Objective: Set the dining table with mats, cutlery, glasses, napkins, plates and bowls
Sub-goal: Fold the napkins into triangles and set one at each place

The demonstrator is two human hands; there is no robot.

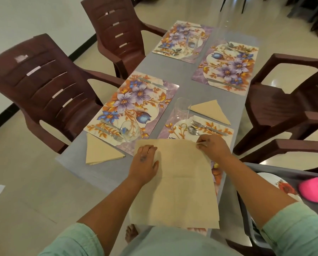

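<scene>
A napkin (180, 183) is being folded on the counter (102, 169): it is pressed flat by the left hand (145, 163), its far corner pinched by the right hand (212, 146). Next, that corner would likely need drawing across into a triangle.

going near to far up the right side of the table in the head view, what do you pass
Unfolded napkin under both hands → spoon and fork → tall glass → folded napkin → knife on the far right mat
</scene>
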